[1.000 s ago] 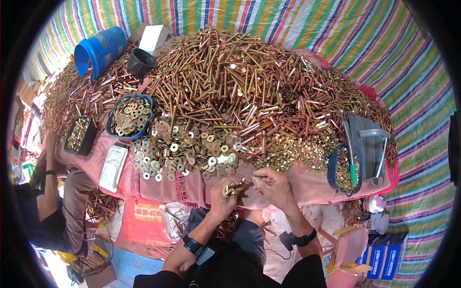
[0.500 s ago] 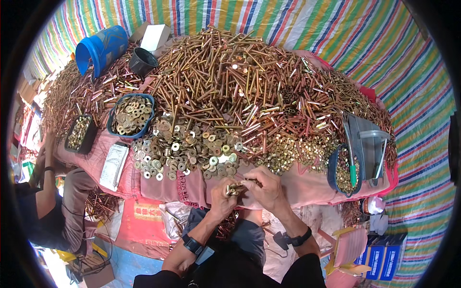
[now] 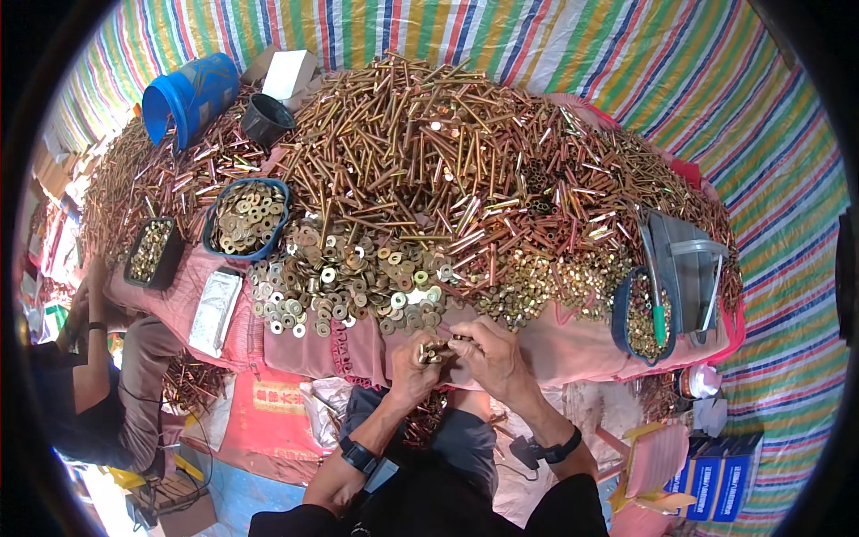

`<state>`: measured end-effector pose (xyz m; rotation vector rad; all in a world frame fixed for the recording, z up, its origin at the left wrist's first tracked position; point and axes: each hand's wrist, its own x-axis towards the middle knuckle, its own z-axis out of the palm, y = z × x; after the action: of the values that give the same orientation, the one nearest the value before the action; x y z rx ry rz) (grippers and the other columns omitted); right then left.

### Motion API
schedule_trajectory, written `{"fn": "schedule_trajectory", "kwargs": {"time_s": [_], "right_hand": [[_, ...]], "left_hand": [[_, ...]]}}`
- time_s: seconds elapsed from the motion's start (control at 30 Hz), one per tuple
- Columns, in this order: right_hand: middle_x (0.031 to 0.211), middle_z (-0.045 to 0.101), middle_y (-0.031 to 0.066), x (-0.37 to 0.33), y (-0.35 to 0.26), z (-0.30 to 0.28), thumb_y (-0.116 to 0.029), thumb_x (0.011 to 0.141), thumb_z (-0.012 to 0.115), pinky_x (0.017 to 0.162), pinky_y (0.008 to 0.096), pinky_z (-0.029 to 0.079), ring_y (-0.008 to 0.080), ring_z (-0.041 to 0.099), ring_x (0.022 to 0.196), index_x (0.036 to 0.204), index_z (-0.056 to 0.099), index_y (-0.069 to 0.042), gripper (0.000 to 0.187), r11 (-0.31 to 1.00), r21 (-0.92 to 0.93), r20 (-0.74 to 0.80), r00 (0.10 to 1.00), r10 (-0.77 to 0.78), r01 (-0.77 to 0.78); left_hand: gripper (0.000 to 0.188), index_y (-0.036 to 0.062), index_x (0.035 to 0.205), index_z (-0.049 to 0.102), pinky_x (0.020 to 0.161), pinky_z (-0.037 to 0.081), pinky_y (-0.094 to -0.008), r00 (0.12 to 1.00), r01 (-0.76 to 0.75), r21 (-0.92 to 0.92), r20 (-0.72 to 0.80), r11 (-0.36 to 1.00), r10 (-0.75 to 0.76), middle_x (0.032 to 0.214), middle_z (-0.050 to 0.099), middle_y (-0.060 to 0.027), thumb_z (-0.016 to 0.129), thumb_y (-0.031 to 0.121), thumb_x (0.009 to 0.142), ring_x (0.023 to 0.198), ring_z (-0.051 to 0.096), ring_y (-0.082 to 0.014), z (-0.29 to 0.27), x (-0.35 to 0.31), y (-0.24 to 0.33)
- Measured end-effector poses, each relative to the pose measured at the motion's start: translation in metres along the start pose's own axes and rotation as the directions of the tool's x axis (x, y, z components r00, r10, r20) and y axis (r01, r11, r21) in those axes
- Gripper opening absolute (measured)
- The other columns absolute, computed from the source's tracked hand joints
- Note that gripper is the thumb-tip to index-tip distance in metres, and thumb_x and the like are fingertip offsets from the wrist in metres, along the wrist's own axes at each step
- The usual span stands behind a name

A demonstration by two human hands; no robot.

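Close to the cloth's front edge, my left hand (image 3: pixel 417 365) is wrapped round a small bundle of gold-coloured bolts (image 3: pixel 434 355), their ends pointing right. My right hand (image 3: pixel 490 358) is closed in a pinch just beside those ends; a small gold-coloured bit shows at its fingertips, too covered to name. Beyond my hands, flat washers (image 3: pixel 344 282) lie in a loose heap on the left and small nuts (image 3: pixel 559 277) in another on the right. Behind both rises a big pile of long bolts (image 3: pixel 420 134).
Left stand a blue tub of washers (image 3: pixel 286 228), a black tray of nuts (image 3: pixel 175 255) and a silver packet (image 3: pixel 215 311). A blue nut tub (image 3: pixel 619 331) and grey scoop-like container (image 3: pixel 693 309) stand right. A blue bucket (image 3: pixel 183 112) lies far left. Another person's arm (image 3: pixel 89 340) is at left.
My right fingers have shifted slightly left, nearer the bolt ends. My left hand keeps its hold on the bundle, and the view has moved a little.
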<state>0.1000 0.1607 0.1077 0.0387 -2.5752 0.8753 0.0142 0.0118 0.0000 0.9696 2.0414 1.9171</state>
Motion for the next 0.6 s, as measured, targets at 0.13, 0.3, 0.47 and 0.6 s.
{"fn": "schedule_trajectory", "kwargs": {"time_s": [0.13,0.3,0.47,0.6], "right_hand": [[0.106,0.068,0.0107,-0.006,0.004,0.008,-0.006,0.087,0.077,0.076,0.0424,0.057,0.0323,0.068,0.092,0.110,0.071,-0.005,0.023,0.977,0.118,-0.024,0.984,0.179,-0.175],[0.104,0.066,0.0134,-0.008,0.009,0.012,-0.001,0.087,0.074,0.077,0.0432,0.056,0.0337,0.068,0.094,0.111,0.070,-0.006,0.025,0.998,0.044,-0.053,0.997,-0.050,0.052],[0.104,0.065,0.0147,-0.004,0.005,0.014,0.001,0.088,0.073,0.078,0.0431,0.056,0.0347,0.067,0.094,0.116,0.069,-0.004,0.029,0.998,0.067,-0.048,0.999,-0.001,0.004],[0.096,0.070,0.0123,-0.002,0.002,0.015,-0.003,0.091,0.076,0.073,0.0367,0.056,0.0282,0.070,0.083,0.110,0.071,-0.002,0.019,0.998,-0.031,-0.112,0.992,-0.065,0.062]], "left_hand": [[0.017,0.0016,0.096,0.065,0.066,0.053,-0.0337,1.000,0.012,0.002,-0.018,1.000,-0.012,0.082,0.067,-0.0114,0.064,-0.006,0.081,0.069,0.067,-0.0222,-0.001,0.000,0.004],[0.010,0.0012,0.094,0.066,0.064,0.053,-0.0341,1.000,0.015,0.025,0.010,1.000,-0.015,0.080,0.066,-0.0111,0.071,-0.002,0.086,0.067,0.066,-0.0200,-0.006,0.002,0.006],[0.007,-0.0005,0.095,0.068,0.069,0.054,-0.0308,0.988,0.147,-0.116,0.074,0.982,-0.139,0.085,0.068,-0.0090,0.074,0.000,0.090,0.074,0.066,-0.0154,-0.006,0.002,0.004],[0.008,-0.0025,0.096,0.068,0.076,0.054,-0.0276,0.954,0.297,-0.349,0.141,0.889,-0.264,0.095,0.069,-0.0054,0.072,-0.006,0.090,0.086,0.065,-0.0115,-0.006,0.000,0.004]]}}
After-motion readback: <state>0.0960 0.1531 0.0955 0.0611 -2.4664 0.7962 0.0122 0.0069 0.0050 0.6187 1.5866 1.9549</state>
